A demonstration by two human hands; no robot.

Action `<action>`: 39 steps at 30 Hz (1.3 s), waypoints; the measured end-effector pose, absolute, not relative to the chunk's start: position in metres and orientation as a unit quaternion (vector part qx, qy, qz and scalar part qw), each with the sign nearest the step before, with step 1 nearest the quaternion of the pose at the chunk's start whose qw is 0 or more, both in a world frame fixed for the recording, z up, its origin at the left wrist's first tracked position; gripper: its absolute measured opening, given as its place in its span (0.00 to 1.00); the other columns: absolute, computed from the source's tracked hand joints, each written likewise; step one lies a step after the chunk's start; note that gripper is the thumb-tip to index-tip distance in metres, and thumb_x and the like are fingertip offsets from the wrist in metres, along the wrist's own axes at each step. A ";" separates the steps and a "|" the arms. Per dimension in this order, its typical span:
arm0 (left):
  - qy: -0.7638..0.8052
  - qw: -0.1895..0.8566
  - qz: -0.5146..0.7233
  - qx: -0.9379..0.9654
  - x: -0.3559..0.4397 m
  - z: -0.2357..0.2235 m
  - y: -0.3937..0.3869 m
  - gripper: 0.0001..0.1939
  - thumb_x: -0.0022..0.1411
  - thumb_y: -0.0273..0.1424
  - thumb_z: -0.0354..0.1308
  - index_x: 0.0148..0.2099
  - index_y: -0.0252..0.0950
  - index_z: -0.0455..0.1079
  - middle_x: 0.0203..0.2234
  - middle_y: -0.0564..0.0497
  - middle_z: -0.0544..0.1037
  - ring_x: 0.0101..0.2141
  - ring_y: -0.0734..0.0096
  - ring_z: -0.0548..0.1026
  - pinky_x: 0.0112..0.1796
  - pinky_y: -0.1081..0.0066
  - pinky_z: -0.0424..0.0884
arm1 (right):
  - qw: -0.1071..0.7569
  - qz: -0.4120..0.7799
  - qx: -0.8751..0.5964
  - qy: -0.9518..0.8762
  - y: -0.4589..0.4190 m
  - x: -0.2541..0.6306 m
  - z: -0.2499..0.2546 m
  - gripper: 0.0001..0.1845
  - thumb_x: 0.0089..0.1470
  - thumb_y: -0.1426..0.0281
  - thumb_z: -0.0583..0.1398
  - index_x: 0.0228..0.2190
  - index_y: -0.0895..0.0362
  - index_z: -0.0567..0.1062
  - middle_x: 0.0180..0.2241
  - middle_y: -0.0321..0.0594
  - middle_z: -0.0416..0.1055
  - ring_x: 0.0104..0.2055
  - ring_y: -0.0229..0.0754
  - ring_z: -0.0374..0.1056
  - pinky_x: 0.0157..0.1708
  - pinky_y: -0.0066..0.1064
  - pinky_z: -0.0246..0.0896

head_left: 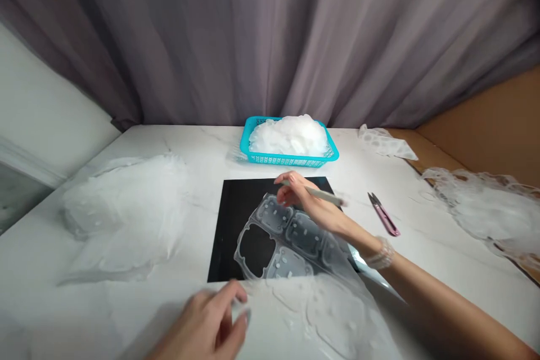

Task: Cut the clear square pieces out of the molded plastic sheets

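Note:
A translucent moulded sheet [304, 232] with rounded panels lies partly on the black mat [234, 208] and spreads over the white table towards me. One panel opening at its left shows bare mat through it. Above the sheet's far part, my right hand [300, 198] is closed around a slim grey pen-shaped tool [324, 196], its working tip hidden by the fingers. My left hand [211, 318] is beside the sheet's near left edge, thumb and index finger apart. Something pale and translucent shows between those fingers; I cannot tell if they touch it.
A blue basket [287, 160] heaped with white translucent pieces stands at the back. Stacked translucent sheets [126, 214] lie left. Pink-handled thread snips [383, 215] rest right of the mat, with translucent scraps [485, 208] further right and another piece [386, 142] behind.

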State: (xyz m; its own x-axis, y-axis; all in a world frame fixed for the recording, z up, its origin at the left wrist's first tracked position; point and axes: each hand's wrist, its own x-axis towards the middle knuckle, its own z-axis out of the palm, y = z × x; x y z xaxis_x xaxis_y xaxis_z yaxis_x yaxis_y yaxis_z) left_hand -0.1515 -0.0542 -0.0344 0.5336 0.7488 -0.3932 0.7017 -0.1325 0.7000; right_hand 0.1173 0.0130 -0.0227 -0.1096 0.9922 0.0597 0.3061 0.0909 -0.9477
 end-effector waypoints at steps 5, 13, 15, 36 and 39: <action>0.298 0.041 0.109 0.947 -0.110 -0.048 -0.011 0.20 0.70 0.29 0.42 0.52 0.28 0.72 0.49 0.34 0.77 0.52 0.47 0.74 0.46 0.55 0.73 | 0.376 0.412 -0.544 -0.627 -0.018 0.095 -0.031 0.22 0.66 0.55 0.50 0.46 0.54 0.76 0.36 0.42 0.75 0.35 0.41 0.73 0.36 0.34 0.72; 0.270 -0.152 0.121 0.943 -0.101 -0.088 -0.013 0.22 0.72 0.33 0.45 0.59 0.23 0.68 0.54 0.31 0.74 0.56 0.48 0.72 0.53 0.57 0.71 | 0.351 0.308 -0.595 -0.654 -0.027 0.093 -0.054 0.16 0.63 0.62 0.56 0.43 0.57 0.79 0.39 0.45 0.79 0.38 0.45 0.76 0.36 0.35 0.72; 0.263 -0.163 0.116 0.944 -0.103 -0.087 -0.013 0.22 0.72 0.33 0.45 0.59 0.23 0.68 0.54 0.32 0.75 0.56 0.48 0.72 0.54 0.57 0.70 | 0.334 0.289 -0.586 -0.680 -0.030 0.092 -0.051 0.14 0.64 0.64 0.56 0.41 0.56 0.79 0.39 0.44 0.79 0.38 0.44 0.75 0.37 0.34 0.70; 0.256 -0.148 0.069 0.953 -0.104 -0.079 -0.015 0.23 0.68 0.30 0.49 0.61 0.23 0.64 0.56 0.26 0.70 0.58 0.43 0.69 0.55 0.54 0.68 | 0.255 0.180 -0.544 -0.779 -0.040 0.085 -0.055 0.11 0.66 0.73 0.52 0.45 0.55 0.73 0.38 0.42 0.75 0.36 0.41 0.73 0.34 0.33 0.68; 0.263 -0.142 0.061 0.952 -0.105 -0.078 -0.015 0.22 0.67 0.28 0.49 0.61 0.24 0.64 0.57 0.26 0.70 0.57 0.43 0.70 0.55 0.52 0.69 | 0.273 0.140 -0.519 -0.797 -0.046 0.089 -0.055 0.11 0.65 0.76 0.53 0.46 0.56 0.72 0.40 0.45 0.75 0.40 0.43 0.74 0.38 0.34 0.72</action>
